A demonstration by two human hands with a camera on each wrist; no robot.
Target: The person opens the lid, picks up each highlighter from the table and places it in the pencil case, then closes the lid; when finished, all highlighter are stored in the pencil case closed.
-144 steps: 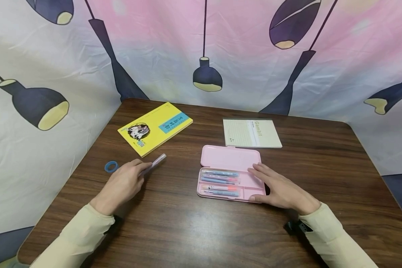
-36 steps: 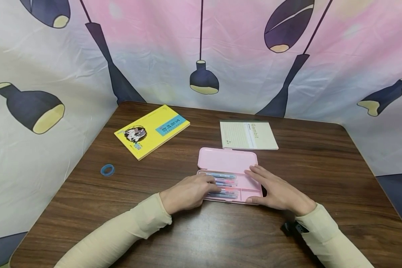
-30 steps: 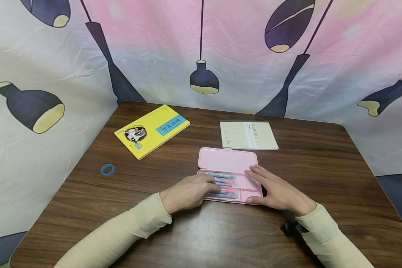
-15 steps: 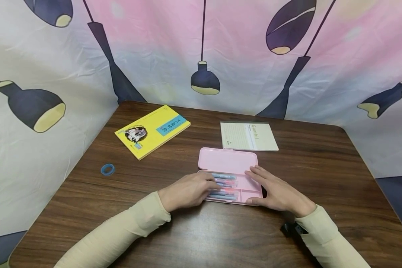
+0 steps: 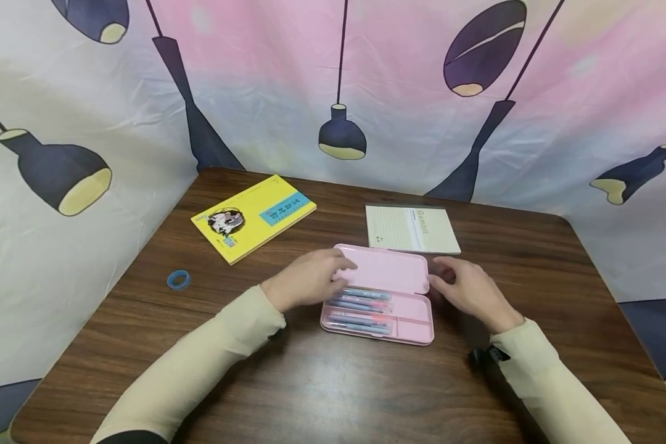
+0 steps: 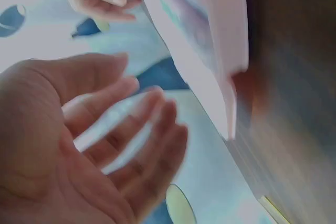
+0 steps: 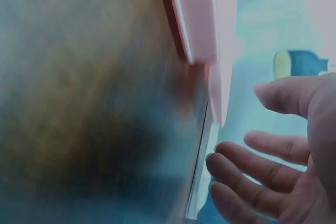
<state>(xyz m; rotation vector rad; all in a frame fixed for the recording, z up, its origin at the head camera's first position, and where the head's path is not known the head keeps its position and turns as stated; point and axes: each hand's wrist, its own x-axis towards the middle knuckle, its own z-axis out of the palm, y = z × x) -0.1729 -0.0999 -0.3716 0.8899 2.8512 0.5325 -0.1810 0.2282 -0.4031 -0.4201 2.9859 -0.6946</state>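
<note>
A pink pencil case [image 5: 414, 332] lies with its lid [image 5: 388, 271] folded back on the table. Several pens [image 5: 361, 302] fill the left part of its two long compartments. My left hand [image 5: 311, 277] is at the left edge of the lid, fingers loosely bent; in the left wrist view nothing is between them. On the other side, my right hand [image 5: 472, 290] is close to the lid's right edge. The right wrist view shows its fingers [image 7: 262, 174] relaxed, with a gap to the pink lid.
Behind the case lies a cream notebook [image 5: 388, 227] marked Gambit, touching or nearly touching the lid. A yellow book [image 5: 255, 216] sits at the back left. To the left is a blue ring [image 5: 178, 280], like a tape roll. A patterned cloth hangs behind the table.
Earlier my left hand held a pen left of the case, then reached among the pens inside. Both hands have since moved off the lower case to either side of the lid.
</note>
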